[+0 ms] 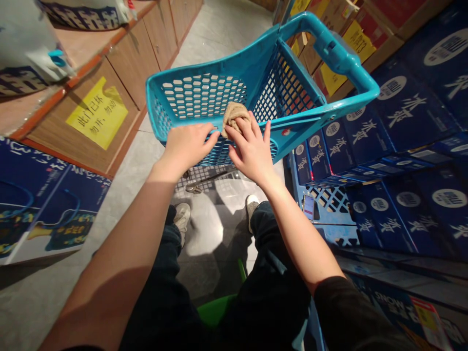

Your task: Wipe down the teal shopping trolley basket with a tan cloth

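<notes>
A blue plastic shopping cart (pixel 215 66) with honeycomb-holed walls stands in front of me, its handle toward the upper right. My left hand (pixel 188 146) is closed over the cart's near rim, the fingers reaching inside and partly hidden. Close beside it, my right hand (pixel 252 151) presses a crumpled beige cloth (pixel 234 114) at the same rim, with its fingers over the cloth. The cloth hangs on the inner side of the rim. Below the basket, a grey metal part (pixel 193 187) shows near the floor.
Stacked dark blue drink cartons (pixel 409 109) line the right, some on a blue plastic pallet (pixel 329 231) where a phone (pixel 308 206) lies. On the left are a wooden cabinet (pixel 131 53) with a yellow paper sign (pixel 98 112) and more blue boxes (pixel 54 204). A green seat (pixel 217 309) is beneath me.
</notes>
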### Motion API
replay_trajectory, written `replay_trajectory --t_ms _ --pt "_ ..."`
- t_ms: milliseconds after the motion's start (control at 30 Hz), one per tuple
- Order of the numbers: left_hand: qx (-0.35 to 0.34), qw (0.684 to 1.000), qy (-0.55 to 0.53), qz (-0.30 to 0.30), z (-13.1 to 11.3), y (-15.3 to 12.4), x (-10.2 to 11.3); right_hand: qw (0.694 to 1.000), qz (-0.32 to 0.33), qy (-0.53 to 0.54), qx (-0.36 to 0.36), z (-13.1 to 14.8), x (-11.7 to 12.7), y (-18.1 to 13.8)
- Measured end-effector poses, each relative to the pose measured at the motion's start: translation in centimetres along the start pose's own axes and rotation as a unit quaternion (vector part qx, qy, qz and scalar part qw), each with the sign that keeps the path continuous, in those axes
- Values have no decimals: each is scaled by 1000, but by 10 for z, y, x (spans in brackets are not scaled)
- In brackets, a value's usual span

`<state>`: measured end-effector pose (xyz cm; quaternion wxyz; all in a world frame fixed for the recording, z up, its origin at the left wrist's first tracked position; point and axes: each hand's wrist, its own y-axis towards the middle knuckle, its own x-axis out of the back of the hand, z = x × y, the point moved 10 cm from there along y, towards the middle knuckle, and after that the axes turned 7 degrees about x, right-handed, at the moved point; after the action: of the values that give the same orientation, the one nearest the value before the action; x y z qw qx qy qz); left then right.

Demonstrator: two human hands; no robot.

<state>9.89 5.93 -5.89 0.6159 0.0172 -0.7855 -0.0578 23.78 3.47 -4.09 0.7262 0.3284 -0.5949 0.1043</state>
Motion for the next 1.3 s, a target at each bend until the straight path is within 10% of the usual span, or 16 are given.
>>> replay_trajectory --t_ms 233,467,700,967,1167,1300 --pt "1 1000 6 12 0 0 -2 986 -107 -28 -127 -73 23 -6" --pt "-1 1000 9 4 0 0 -1 1000 -9 -13 5 -7 5 1" --pt "-1 1000 3 11 0 0 -1 991 -84 -42 -97 -74 26 -9" --pt "-3 1000 -7 2 0 0 -1 1000 -5 -16 2 -12 6 -2" --pt "5 1000 12 12 0 0 -1 990 -83 -34 -105 -65 23 -6" --pt "1 1000 5 5 0 0 -1 992 -43 -45 -109 -49 10 -5"
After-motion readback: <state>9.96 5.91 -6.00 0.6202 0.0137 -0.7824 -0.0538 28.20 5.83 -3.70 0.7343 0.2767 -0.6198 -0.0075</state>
